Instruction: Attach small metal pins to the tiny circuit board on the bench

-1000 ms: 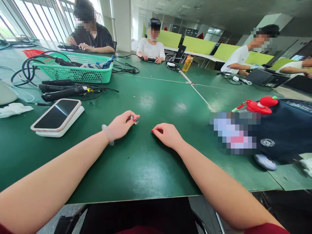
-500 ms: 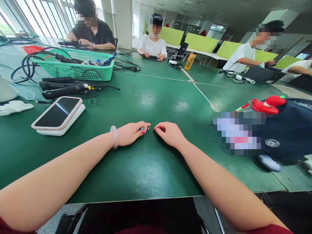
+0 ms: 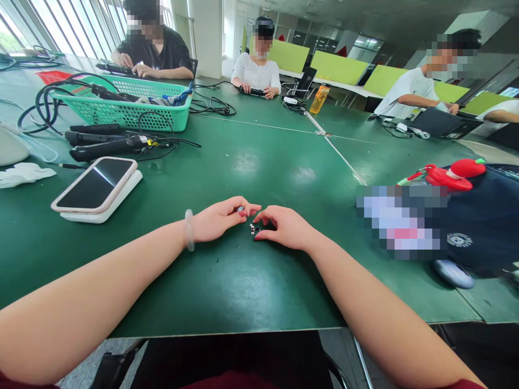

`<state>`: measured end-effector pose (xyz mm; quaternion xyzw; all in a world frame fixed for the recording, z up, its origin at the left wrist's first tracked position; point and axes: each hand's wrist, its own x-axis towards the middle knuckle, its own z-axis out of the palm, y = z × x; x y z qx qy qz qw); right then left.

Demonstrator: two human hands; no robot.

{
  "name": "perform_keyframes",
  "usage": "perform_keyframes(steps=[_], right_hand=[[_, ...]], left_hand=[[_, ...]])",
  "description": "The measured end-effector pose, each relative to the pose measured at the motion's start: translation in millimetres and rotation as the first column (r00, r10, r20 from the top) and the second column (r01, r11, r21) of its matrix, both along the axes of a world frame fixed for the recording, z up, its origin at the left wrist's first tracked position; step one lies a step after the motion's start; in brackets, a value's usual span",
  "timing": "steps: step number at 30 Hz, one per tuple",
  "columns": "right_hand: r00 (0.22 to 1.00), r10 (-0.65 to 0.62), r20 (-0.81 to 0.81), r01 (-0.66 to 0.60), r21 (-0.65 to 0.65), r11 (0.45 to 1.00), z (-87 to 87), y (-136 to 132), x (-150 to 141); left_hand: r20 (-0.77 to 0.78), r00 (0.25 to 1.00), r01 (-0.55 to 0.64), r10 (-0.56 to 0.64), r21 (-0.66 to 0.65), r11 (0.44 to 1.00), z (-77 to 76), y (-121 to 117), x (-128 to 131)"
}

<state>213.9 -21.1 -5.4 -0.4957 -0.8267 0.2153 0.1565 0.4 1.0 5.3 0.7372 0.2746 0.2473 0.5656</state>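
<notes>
My left hand (image 3: 221, 219), with a pale bracelet (image 3: 189, 229) at its wrist, is closed over the table. Between its thumb and fingers shows a small blue-grey piece (image 3: 240, 209), mostly hidden, its kind too small to tell. Just to the right, my right hand (image 3: 286, 228) curves inward with thumb and index finger around a small silver-and-black part (image 3: 252, 229). That part sits at the fingertips, close to the tabletop; whether it touches the table I cannot tell. The hands' fingertips are very near each other.
On the green table (image 3: 239, 292) lie a phone (image 3: 97, 186) on a white box, black handheld devices (image 3: 109, 147) with cables and a green basket (image 3: 133, 111). A dark bag (image 3: 486, 216), a mouse (image 3: 452, 274) and a red-lidded bottle (image 3: 450, 177) are at right. Several people sit beyond.
My right hand has opened its curl slightly, and the silver-and-black part now shows at its fingertips. My left hand has shifted a little to the right, its fingertips nearing the right hand.
</notes>
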Motion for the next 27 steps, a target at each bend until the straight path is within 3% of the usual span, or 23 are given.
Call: perform_keyframes(steps=[5,10,18,27], right_hand=[[0.999,-0.032,0.022,0.030,0.084,0.996,-7.4,-1,-12],[0.998,-0.065,0.019,0.063,0.105,0.992,-8.5,1,-19],[0.992,-0.076,-0.105,0.085,0.079,0.993,-8.1,5,-10],[0.942,-0.250,-0.224,0.256,-0.002,0.967,-8.8,8,-7]], left_hand=[[-0.103,0.981,-0.145,0.164,0.173,0.974,-1.6,4,0],[-0.276,0.890,-0.270,0.364,0.325,0.906,-3.7,10,1],[-0.161,0.917,-0.331,0.365,0.206,0.921,-10.7,14,0],[-0.197,0.909,-0.348,0.368,0.132,0.928,-10.1,14,-1]])
